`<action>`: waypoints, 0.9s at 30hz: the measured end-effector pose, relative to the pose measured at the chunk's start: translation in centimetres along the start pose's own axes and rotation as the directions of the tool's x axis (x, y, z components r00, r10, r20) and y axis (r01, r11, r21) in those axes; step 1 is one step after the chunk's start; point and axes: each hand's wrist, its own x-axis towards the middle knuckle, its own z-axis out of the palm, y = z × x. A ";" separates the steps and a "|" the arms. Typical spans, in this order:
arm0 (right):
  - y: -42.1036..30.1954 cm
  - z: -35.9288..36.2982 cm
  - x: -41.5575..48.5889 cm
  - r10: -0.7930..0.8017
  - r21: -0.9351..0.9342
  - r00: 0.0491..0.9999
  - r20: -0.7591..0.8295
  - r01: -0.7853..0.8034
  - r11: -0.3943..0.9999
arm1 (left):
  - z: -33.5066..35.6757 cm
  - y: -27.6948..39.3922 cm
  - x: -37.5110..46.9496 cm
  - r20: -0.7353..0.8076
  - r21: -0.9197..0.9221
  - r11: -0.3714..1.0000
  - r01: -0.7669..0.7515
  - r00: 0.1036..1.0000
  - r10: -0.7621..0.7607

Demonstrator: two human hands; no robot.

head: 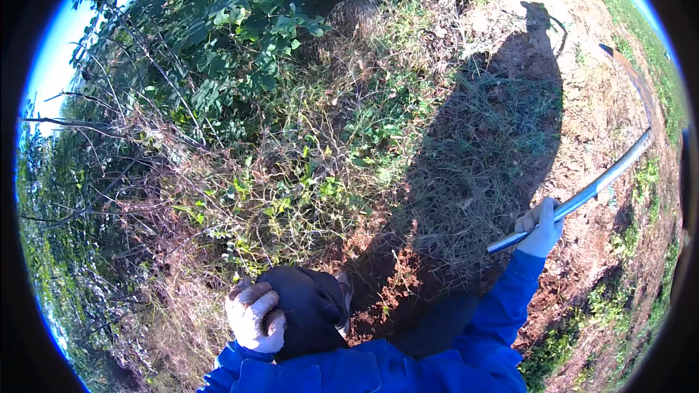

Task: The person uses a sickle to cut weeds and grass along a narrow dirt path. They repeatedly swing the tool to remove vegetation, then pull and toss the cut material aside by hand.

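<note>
My right hand (540, 227), in a pale work glove, grips the handle (595, 188) of a long-handled sickle near its butt end. The handle is a shiny, silvery pole slanting up to the right. At its far end, the rust-brown curved blade (636, 77) reaches over dry ground, with a dark tip. My left hand (255, 314) wears a white knit glove with brown, soiled fingers. It is loosely curled against my bent knee (300, 300) in dark trousers, and nothing shows inside it. Part of a shoe (344, 300) appears beside the knee.
Leafy green bushes (235, 27) fill the upper left, with bare branches (104, 125) sticking out below. Tangled weeds (306, 191) cover the ground before me. My shadow (491, 136) falls across cut-looking grass. Reddish soil (584, 262) lies to the right, with a grassy strip (628, 5) beyond.
</note>
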 end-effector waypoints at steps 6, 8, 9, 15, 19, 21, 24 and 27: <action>2.6 -0.9 -5.8 0.238 -0.188 0.971 -0.013 -0.236 0.953 | -0.5 1.1 0.9 -0.005 0.063 0.994 -0.090 0.996 0.090; 4.9 -1.4 -7.8 0.362 -0.316 0.931 0.037 -0.333 0.888 | -0.8 1.1 0.7 0.005 0.032 0.997 -0.076 0.997 0.076; 5.9 -1.8 -9.0 0.432 -0.330 0.898 0.080 -0.385 0.862 | -0.9 1.1 0.4 0.010 0.017 0.998 -0.058 0.998 0.057; 12.5 -2.1 -13.6 0.744 -0.525 0.627 0.233 -0.563 0.639 | 2.0 0.5 -1.5 0.019 -0.566 0.697 0.440 0.852 -0.523; 19.3 0.5 -17.2 0.852 -0.425 0.366 0.373 -0.749 0.508 | 3.7 0.4 -2.6 0.164 -0.674 0.527 0.518 0.800 -0.577; 22.8 1.4 -19.5 0.879 -0.599 0.344 0.329 -0.644 0.476 | 3.6 1.2 -3.5 0.111 -0.612 0.609 0.504 0.817 -0.565; 26.9 1.9 -21.9 0.844 -0.888 0.427 0.325 -0.168 0.427 | 2.6 3.3 -5.5 0.064 -0.535 0.683 0.498 0.830 -0.554; 29.1 1.0 -22.8 0.775 -0.912 0.483 0.409 0.254 0.322 | 1.2 5.0 -6.6 0.004 -0.537 0.719 0.440 0.854 -0.520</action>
